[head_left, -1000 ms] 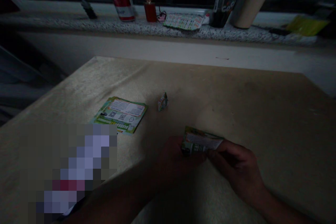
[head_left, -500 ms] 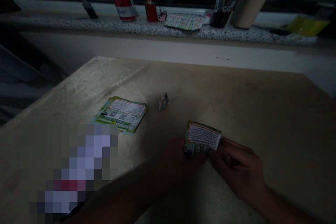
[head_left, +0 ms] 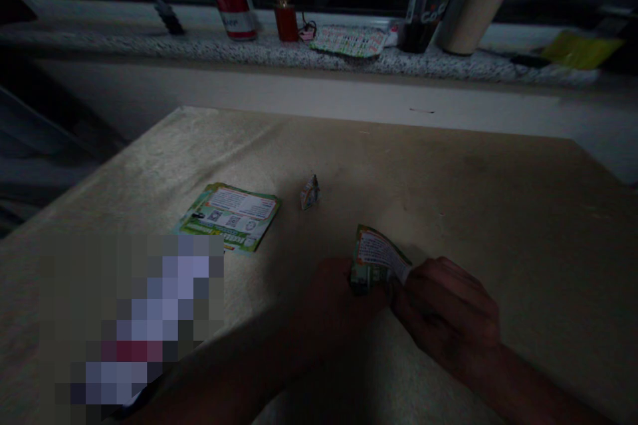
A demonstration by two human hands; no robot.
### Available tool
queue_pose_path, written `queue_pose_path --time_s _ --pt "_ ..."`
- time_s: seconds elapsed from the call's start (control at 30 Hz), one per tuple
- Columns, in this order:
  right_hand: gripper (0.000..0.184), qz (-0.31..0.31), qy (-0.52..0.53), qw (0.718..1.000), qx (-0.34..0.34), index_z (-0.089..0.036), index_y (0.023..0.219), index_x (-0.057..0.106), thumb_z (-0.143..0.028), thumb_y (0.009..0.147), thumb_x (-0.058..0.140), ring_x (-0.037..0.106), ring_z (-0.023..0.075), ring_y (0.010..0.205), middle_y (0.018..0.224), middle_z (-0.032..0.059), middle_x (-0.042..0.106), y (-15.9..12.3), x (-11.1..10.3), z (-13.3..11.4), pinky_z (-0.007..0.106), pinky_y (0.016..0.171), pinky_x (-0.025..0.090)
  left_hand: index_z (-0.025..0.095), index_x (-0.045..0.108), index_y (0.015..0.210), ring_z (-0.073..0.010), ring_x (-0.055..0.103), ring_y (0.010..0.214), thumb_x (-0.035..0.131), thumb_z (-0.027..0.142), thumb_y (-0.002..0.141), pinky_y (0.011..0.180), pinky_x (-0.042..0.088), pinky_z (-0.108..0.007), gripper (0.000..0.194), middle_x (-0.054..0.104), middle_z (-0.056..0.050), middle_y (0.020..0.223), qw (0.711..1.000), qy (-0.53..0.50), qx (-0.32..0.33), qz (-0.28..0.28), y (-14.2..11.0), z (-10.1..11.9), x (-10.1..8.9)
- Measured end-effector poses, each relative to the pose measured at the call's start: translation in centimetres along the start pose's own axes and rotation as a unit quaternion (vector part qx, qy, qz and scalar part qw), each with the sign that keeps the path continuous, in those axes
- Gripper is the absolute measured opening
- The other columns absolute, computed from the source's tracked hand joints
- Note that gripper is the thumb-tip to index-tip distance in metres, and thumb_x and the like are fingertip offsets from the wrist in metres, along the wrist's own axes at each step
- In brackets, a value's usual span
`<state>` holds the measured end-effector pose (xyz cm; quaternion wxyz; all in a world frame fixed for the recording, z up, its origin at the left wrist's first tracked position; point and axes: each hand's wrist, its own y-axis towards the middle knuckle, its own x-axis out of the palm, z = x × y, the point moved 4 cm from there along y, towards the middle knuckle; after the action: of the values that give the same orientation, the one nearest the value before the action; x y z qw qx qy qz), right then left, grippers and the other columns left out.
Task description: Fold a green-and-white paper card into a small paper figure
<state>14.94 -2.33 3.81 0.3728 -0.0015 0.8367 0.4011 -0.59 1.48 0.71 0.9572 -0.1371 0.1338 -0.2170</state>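
My left hand (head_left: 339, 302), deep in shadow, grips the left and lower part of a green and white printed leaflet (head_left: 375, 249). The fingers of my right hand (head_left: 451, 309) are pressed together on its right edge, and the paper curves downward there. Beyond my hands stands a small folded paper piece (head_left: 310, 193) with a pointed tip. To the left lies a stack of leaflets (head_left: 239, 209) with the same green print, showing text and square codes. The underside of the held leaflet is hidden.
A pale table (head_left: 523, 212) spreads beneath everything. A pixelated patch (head_left: 159, 312) covers something at the lower left. On the granite windowsill (head_left: 279, 56) stand a red and white can (head_left: 234, 10), a small red bottle (head_left: 286, 21), a clear cup (head_left: 423, 6) and a beige cylinder (head_left: 481, 3).
The leaflet's upper part has tilted up, and its right side now bends more. My right hand has turned over and closed in on the right edge. Stack and folded piece stay put.
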Motion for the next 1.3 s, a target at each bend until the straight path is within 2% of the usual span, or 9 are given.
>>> queue_pose_path --time_s 0.3,0.43,0.57,0.67,0.73,0.83,0.9,1.0,1.3 --pt "0.025 0.022 -0.072 0.997 -0.023 -0.022 0.086 0.059 -0.003 0.079 0.074 0.059 0.0150 0.057 0.067 -0.0006 0.064 0.2 -0.7 0.5 0.032 0.056 0.044 0.016 0.064 0.070 -0.0097 0.043 0.054 0.065 0.032 0.081 0.048 0.030 -0.022 0.020 0.055 0.004 0.061 1.000 -0.009 0.005 0.006 0.0 -0.4 -0.1" --pt "0.019 0.078 -0.092 0.989 0.088 -0.023 0.079 0.061 -0.009 0.082 0.072 0.056 0.0140 0.058 0.067 -0.0013 0.060 0.4 -2.1 2.4 0.031 0.057 0.044 0.018 0.052 0.059 -0.0089 0.038 0.051 0.063 0.026 0.074 0.047 0.026 -0.023 0.020 0.044 0.006 0.054 0.999 0.003 -0.036 0.029 0.2 -1.1 -0.9" --pt "0.020 0.078 0.022 0.970 0.229 -0.023 0.069 0.063 -0.016 0.087 0.069 0.054 0.0124 0.056 0.064 -0.0016 0.060 0.1 -2.3 3.9 0.027 0.053 0.041 0.018 0.052 0.063 -0.0097 0.039 0.055 0.062 0.029 0.078 0.051 0.030 -0.023 0.021 0.045 0.006 0.058 0.999 -0.029 -0.012 0.038 0.3 -1.1 -1.2" --pt "0.019 0.080 0.125 0.946 0.288 -0.023 0.068 0.067 -0.019 0.086 0.070 0.057 0.0127 0.058 0.065 -0.0011 0.064 -0.3 -1.8 4.2 0.025 0.053 0.044 0.018 0.056 0.081 -0.0112 0.046 0.063 0.072 0.038 0.078 0.057 0.038 -0.024 0.025 0.051 0.004 0.070 0.994 -0.075 0.020 0.072 0.5 -1.3 -1.2" --pt "0.019 0.081 0.180 0.925 0.325 -0.023 0.066 0.068 -0.020 0.085 0.071 0.057 0.0122 0.055 0.062 -0.0016 0.064 -0.5 -1.4 4.2 0.023 0.051 0.044 0.019 0.057 0.096 -0.0129 0.052 0.070 0.080 0.041 0.073 0.062 0.043 -0.025 0.039 0.056 0.002 0.079 0.990 -0.108 0.026 0.088 0.7 -1.7 -1.1" --pt "0.021 0.063 0.259 0.889 0.371 -0.021 0.063 0.067 -0.023 0.084 0.072 0.054 0.0108 0.050 0.058 -0.0019 0.063 -0.8 -0.6 4.1 0.021 0.046 0.041 0.019 0.060 0.110 -0.0174 0.061 0.082 0.085 0.041 0.071 0.072 0.050 -0.029 0.052 0.066 -0.004 0.094 0.985 -0.161 0.036 0.048 1.1 -2.0 -0.3" --pt "0.022 0.039 0.292 0.878 0.378 -0.021 0.063 0.066 -0.025 0.083 0.072 0.052 0.0105 0.049 0.056 -0.0021 0.060 -0.9 0.1 3.7 0.021 0.045 0.040 0.017 0.066 0.107 -0.0195 0.065 0.087 0.083 0.039 0.074 0.076 0.051 -0.031 0.043 0.071 -0.007 0.098 0.979 -0.196 0.048 0.010 1.2 -1.8 0.1" --pt "0.018 0.012 0.288 0.888 0.359 -0.021 0.067 0.067 -0.024 0.083 0.072 0.057 0.0125 0.053 0.057 -0.0021 0.059 -1.1 0.9 3.3 0.022 0.047 0.043 0.015 0.073 0.097 -0.0201 0.067 0.087 0.080 0.035 0.078 0.077 0.051 -0.031 0.029 0.075 -0.007 0.093 0.977 -0.211 0.036 -0.009 1.1 -1.7 0.4" --pt "0.031 -0.010 0.149 0.955 0.257 -0.021 0.059 0.056 -0.022 0.088 0.069 0.059 0.0122 0.052 0.055 -0.0025 0.058 -0.7 0.6 2.4 0.022 0.046 0.044 0.016 0.078 0.103 -0.0216 0.071 0.085 0.072 0.031 0.083 0.075 0.054 -0.031 0.025 0.078 -0.008 0.092 0.986 -0.151 0.070 0.008 0.1 -0.6 0.2"
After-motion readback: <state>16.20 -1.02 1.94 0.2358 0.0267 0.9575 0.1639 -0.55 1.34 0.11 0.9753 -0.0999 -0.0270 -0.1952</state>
